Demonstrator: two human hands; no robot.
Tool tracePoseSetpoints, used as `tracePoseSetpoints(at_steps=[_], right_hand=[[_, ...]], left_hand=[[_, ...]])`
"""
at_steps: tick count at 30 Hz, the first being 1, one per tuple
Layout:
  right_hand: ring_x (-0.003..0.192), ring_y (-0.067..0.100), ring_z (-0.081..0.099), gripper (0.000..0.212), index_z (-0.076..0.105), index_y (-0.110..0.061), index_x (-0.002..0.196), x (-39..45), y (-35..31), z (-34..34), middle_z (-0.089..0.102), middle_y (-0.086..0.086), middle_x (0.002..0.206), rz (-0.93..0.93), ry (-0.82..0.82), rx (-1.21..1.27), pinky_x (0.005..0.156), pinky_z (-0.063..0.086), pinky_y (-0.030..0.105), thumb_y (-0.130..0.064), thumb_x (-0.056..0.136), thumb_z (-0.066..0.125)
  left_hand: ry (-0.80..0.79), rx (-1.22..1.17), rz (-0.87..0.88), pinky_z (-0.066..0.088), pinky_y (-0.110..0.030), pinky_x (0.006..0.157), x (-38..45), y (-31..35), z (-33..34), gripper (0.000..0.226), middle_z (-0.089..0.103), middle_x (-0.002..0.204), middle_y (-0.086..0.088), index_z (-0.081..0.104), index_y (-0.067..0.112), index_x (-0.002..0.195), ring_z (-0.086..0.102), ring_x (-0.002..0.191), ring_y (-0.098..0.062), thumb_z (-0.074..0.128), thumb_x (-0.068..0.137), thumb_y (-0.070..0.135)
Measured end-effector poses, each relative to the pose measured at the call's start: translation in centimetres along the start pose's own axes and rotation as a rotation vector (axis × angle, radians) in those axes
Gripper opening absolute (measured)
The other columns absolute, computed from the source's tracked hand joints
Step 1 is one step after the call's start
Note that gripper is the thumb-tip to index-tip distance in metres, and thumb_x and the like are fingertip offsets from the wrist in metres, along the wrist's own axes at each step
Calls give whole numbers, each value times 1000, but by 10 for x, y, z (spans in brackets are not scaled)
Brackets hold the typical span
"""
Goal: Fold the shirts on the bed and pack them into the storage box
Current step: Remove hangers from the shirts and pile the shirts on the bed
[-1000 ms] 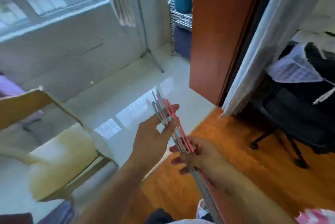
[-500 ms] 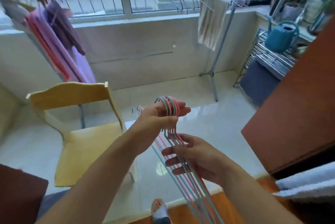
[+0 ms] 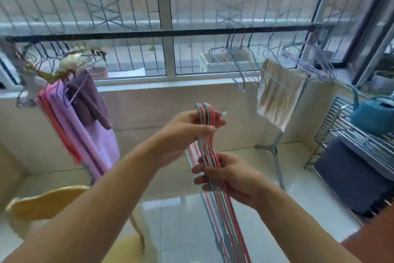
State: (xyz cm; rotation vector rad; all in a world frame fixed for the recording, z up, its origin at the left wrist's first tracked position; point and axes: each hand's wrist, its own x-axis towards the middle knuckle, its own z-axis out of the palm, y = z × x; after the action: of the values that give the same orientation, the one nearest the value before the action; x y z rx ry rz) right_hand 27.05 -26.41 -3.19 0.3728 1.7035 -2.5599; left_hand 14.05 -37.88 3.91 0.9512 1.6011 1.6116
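1. Barred window [image 3: 166, 17] across the back, rail [image 3: 149, 33] below it hung with wire hangers [image 3: 238, 64].
2. Purple and pink clothes [image 3: 81, 126] at left; beige towel [image 3: 277, 96] at right.
3. Yellow chair [image 3: 42, 201] lower left; teal can [image 3: 373, 115] on rack [image 3: 345, 135], right.
4. Bundle of pink and teal hangers [image 3: 215, 175] at centre.
5. Left hand [image 3: 187, 126] curled round the hooks; right hand [image 3: 230, 177] gripping the bundle lower down.
6. No shirts, bed or box in view.

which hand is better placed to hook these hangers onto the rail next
Left, probably. The left hand grips the bundle of hangers at the hooks, nearer the rail. The right hand holds the lower bars, only steadying them.
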Motion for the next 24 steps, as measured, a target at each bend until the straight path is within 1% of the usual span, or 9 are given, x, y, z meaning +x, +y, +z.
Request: tracePoseSetpoints(at_steps=[3,6,8,11,13,15,18,20,24], right_hand=[[92,31,69,29,55,9,120,70,-34,-36,69,21,106,-46,-45,85,75,57,33,8,91,60],[88,29,70,25,58,7,116,139,-71,-70,71,19,103,-66,-75,83,72,58,31,8,91,61],[83,26,71,23,61,7,114,180,-95,-87,71,19,98,-52,-80,78,70,59,30,9,92,57],[75,27,72,21,60,11,113,240,-132,-108,70,22,88,-18,-96,86,67,60,29,11,93,53],[71,25,71,18,60,11,110,276,-163,-118,69,20,82,-15,-73,32,65,61,29,12,95,52],[72,25,70,16,61,10,109,310,-197,-123,70,19,82,-21,-68,-24,66,61,31,10,95,53],[73,24,71,16,60,8,111,359,-250,-131,72,17,84,-42,-76,-62,67,60,32,3,98,53],[74,23,71,24,59,10,119,387,-280,-131,73,18,90,-60,-62,-74,67,60,32,-7,102,50],[73,24,71,39,62,9,119,432,-307,-132,73,18,94,-63,47,-60,66,62,33,-21,109,38]], left_hand=[[229,172,-6,50,-13,80,77,-6,-25,26,75,111,-4,70,9,119,68,92,-5,66,94,5],[560,197,-163,52,-28,77,136,-35,-44,28,71,108,-3,64,13,120,66,90,-14,70,95,24],[534,-2,-320,57,-34,69,170,-45,-51,27,72,90,-7,63,5,117,68,73,-18,65,99,24],[330,-287,-420,54,-27,57,226,-40,-66,36,55,56,1,70,-2,117,50,44,-11,55,104,28],[353,-327,-367,44,-23,44,270,-30,-84,33,48,53,2,68,-2,120,39,39,-8,53,104,22],[377,-266,-310,37,-22,39,313,-14,-107,27,52,56,0,66,-2,116,36,40,-8,52,103,17],[351,-184,-265,41,-21,42,368,19,-139,22,61,65,-3,72,2,106,44,45,-11,56,100,15],[367,-121,-237,47,-20,48,400,37,-163,17,65,72,-3,72,5,97,55,49,-11,58,98,13],[415,-124,-234,62,-35,77,441,50,-206,17,72,100,-13,69,5,107,70,80,-23,58,99,15]])
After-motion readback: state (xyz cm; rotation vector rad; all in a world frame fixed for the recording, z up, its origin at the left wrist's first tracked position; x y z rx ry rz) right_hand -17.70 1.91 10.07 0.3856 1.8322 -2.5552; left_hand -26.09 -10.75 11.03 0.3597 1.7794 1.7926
